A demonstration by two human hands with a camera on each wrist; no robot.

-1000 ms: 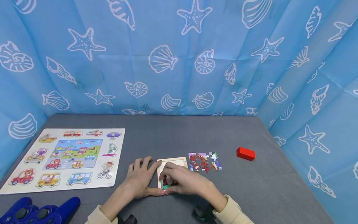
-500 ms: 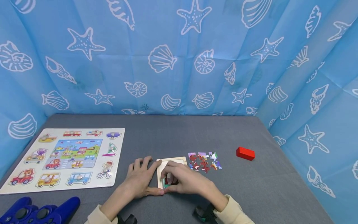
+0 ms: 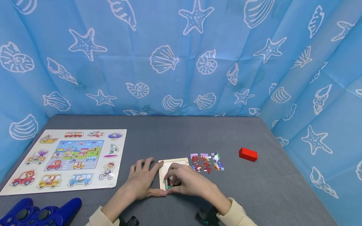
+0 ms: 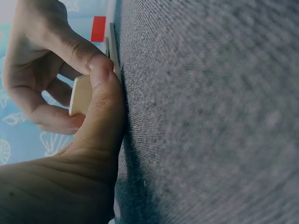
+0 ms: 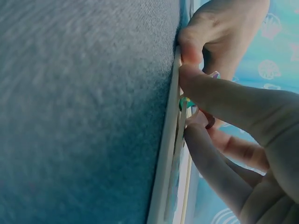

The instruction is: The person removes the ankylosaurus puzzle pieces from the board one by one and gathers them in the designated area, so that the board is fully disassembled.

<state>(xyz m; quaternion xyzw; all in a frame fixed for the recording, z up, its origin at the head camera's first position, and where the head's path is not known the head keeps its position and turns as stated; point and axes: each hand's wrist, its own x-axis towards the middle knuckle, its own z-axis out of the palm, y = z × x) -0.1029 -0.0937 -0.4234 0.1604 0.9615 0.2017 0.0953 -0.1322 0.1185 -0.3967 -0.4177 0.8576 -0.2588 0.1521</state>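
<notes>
My left hand (image 3: 141,182) is spread on the table, thumb along the near edge and index finger at the far left corner of a small wooden puzzle tray (image 3: 178,161). Over the tray's near part, my right hand (image 3: 188,182) pinches a jigsaw piece (image 3: 169,184) with red and green on it. Its pale back (image 4: 82,95) shows tilted up in the left wrist view. In the right wrist view, the right fingers (image 5: 205,156) bend down to the tray rim (image 5: 167,177), close to the left thumb. The right hand covers much of the tray.
Several loose jigsaw pieces (image 3: 206,163) lie right of the tray. A red block (image 3: 248,154) sits farther right. On the left are a vehicle peg puzzle board (image 3: 120,163) and a blue game controller (image 3: 42,213). A blue curtain (image 3: 181,78) hangs behind the grey table (image 3: 226,131).
My right fingers have shifted slightly to the right over the tray, and the piece they pinch shows less of its picture side. The left hand stays in place.
</notes>
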